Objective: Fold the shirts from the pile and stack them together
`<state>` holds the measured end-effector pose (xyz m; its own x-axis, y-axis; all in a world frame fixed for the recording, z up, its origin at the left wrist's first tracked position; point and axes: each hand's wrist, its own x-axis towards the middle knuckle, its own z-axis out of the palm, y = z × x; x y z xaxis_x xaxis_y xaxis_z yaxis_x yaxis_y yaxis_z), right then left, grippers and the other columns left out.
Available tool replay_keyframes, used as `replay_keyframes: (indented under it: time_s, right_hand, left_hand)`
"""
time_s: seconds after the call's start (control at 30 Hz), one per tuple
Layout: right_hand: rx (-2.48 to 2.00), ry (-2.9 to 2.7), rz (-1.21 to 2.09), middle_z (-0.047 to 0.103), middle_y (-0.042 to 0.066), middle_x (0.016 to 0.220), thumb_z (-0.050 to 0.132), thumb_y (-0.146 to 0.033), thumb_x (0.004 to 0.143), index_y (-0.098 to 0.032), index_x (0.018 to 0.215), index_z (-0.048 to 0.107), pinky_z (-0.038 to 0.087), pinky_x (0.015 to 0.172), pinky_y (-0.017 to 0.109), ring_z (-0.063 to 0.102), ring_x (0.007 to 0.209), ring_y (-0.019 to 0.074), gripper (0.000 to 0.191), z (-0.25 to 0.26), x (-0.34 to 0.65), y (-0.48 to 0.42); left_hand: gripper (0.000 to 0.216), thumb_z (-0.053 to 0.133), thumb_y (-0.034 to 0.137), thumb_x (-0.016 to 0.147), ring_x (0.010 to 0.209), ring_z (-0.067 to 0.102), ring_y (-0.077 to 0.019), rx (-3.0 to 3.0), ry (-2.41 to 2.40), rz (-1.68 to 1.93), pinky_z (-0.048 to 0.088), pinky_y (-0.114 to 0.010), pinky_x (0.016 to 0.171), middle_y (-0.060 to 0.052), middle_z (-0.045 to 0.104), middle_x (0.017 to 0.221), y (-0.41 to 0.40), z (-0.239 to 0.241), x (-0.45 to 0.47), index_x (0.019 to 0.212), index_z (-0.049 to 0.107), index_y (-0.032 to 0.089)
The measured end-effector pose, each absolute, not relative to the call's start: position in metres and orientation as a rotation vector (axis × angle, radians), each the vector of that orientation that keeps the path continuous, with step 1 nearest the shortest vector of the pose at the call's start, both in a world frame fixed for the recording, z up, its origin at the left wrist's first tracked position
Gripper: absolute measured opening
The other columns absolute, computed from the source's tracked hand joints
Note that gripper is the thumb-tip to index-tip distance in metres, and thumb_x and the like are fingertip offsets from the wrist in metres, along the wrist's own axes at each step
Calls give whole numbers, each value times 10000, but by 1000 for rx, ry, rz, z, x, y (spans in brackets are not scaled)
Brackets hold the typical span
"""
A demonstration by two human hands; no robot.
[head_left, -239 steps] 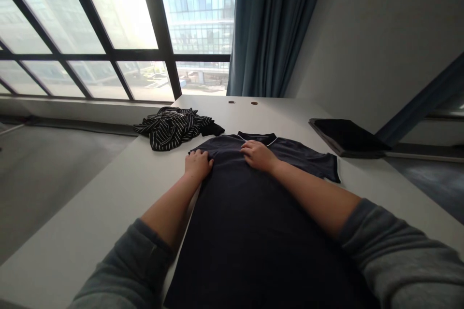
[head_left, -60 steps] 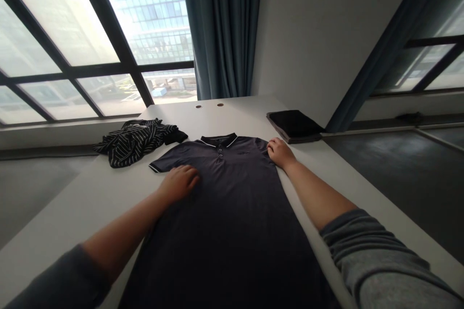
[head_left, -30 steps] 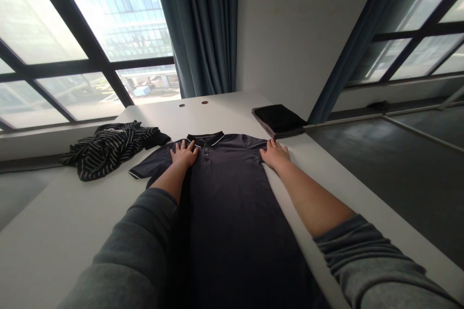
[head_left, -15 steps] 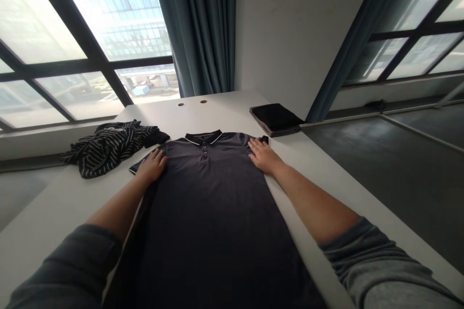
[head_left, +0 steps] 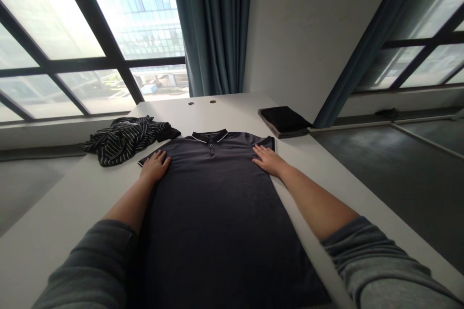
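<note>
Office-like rm, white tbl [head_left: 235, 115], lg windows [head_left: 43, 5], glass bldg [head_left: 145, 5] outside

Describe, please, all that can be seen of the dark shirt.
The shirt is dark grey, with short sleeves and a black collar edged in white. Below it is a short row of buttons; a mark on the chest is too small to read. The cloth looks soft, slightly wrinkled. It lies spread front up on the white table, collar away from the person, lower end at the picture's bottom edge. The left hand and right hand rest open on it, each at a sleeve.
</note>
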<state>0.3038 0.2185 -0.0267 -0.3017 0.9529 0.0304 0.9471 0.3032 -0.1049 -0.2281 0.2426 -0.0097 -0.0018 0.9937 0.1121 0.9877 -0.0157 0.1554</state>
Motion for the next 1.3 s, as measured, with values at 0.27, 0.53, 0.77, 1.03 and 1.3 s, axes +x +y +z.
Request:
replay_keyframes:
  time_s: [0.27,0.53,0.77,1.03,1.3]
  right_hand:
    - [-1435,-2527,-58,263,155,1713,397,-490,1050,-103,1629,376,189,1312,548,167,1617,334,696,5,268,173]
    - [-1198,-2820,355,206,89,1732,446,-581,1045,-237,1673,288,156,1315,552,192,1614,302,733,1,225,113]
    - [-1230,-2822,366,187,83,1734,429,-569,1053,-235,1677,267,149,1312,561,183,1617,300,726,2,227,115]
    - [-1209,-2809,346,212,94,1728,440,-568,1051,-242,1673,282,156,1312,569,206,1610,307,719,-3,228,114]
    - [-1217,-2810,355,205,78,1729,431,-567,1054,-254,1675,271,147,1313,576,199,1612,300,714,2,229,111]
  left_hand:
    - [629,368,542,1049,1581,306,-291,2666,1627,374,281,-508,1285,-67,380,1689,171,5,-199,1586,468,232]
    - [624,350,585,1071,1608,224,-297,2716,1361,137,206,-544,1305,-27,240,1741,76,2,-153,1651,326,357]
    - [623,360,603,1064,1611,214,-296,2663,1422,85,199,-553,1305,-24,228,1744,68,9,-164,1642,344,370]
    - [627,335,610,1067,1614,203,-292,2673,1440,82,190,-549,1302,-33,220,1745,66,4,-163,1648,323,375]
    - [635,347,610,1065,1613,201,-309,2685,1406,100,194,-575,1296,-32,201,1747,66,1,-166,1654,301,380]
